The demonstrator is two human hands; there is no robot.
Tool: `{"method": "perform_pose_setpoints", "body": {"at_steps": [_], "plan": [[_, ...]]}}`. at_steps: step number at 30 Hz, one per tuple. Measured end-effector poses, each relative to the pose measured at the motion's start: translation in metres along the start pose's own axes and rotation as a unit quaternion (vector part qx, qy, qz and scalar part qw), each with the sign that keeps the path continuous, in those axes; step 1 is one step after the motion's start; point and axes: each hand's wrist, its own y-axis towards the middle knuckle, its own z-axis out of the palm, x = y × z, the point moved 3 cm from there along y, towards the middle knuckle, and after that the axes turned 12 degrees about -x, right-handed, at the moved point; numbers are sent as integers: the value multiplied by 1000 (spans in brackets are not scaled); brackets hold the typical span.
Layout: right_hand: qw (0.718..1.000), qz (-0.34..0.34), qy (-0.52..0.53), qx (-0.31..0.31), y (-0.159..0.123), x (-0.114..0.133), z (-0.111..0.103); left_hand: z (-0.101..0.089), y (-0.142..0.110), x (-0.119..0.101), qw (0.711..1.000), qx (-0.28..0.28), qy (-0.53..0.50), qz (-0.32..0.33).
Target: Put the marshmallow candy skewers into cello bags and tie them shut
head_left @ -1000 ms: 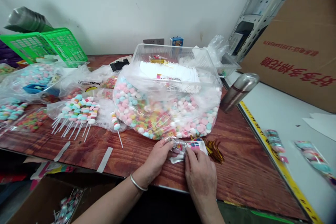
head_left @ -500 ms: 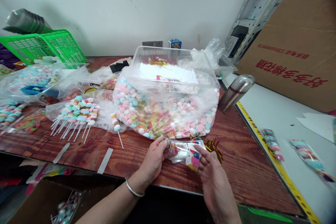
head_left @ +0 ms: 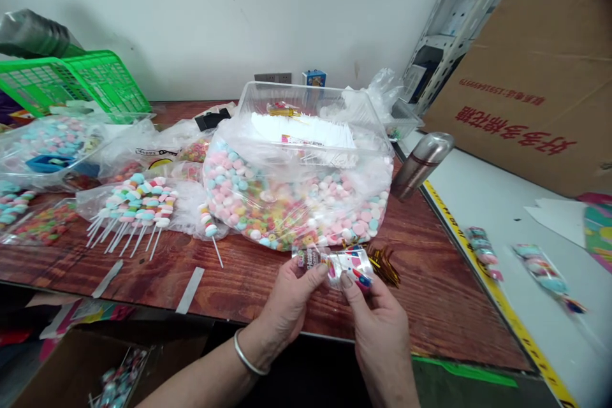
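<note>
A clear printed plastic bag [head_left: 338, 261] is stretched between my two hands over the front of the wooden table. My left hand [head_left: 287, 296], with a silver bangle at the wrist, pinches its left end. Thumb and fingers of my right hand [head_left: 377, 319] are closed on its other end, near the coloured print. Just behind lies a big clear bag of marshmallows [head_left: 282, 204], with ring-shaped candies among them. Gold twist ties [head_left: 385, 266] lie beside my right hand. To the left, marshmallow skewers [head_left: 138, 204] rest in a pile, and a single marshmallow skewer [head_left: 209, 224] lies apart.
A clear plastic tub [head_left: 373, 127] with white sticks sits on the marshmallow bag. A steel flask [head_left: 423, 166] stands at right. Wrapped skewers [head_left: 542, 271] lie on the white surface beyond the yellow tape [head_left: 478, 268]. An open carton [head_left: 62, 363] is below the table edge, left.
My right hand has turned and its thumb and fingers have closed on the bag's right end. The bag is now held between both hands. The view has shifted slightly.
</note>
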Motion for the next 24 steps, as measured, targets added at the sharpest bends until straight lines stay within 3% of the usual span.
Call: {"method": "perform_pose_setpoints", "body": {"at_steps": [2, 6, 10, 12, 17, 21, 24], "plan": [[996, -43, -74, -14, -1, 7, -4, -1, -1, -1, 1000, 10, -13, -20], [982, -97, -146, -70, 2, 17, -12, -1, -8, 0, 989, 92, -80, -80], [972, -131, -173, -85, 2, 20, -10, 5, -10, 5, 991, 106, -52, -64], [967, -162, -184, -71, -1, 22, -6, 9, -8, 7, 994, 86, -44, -56], [963, -185, -192, -31, -5, 26, -6, 2, 5, 3, 999, -39, -28, 8], [971, -145, -191, -5, -2, 26, -12, -8, 14, 3, 996, -58, 53, 40], [971, -129, -200, -4, -1, 24, -13, -11, 16, 3, 994, -71, 58, 58]]}}
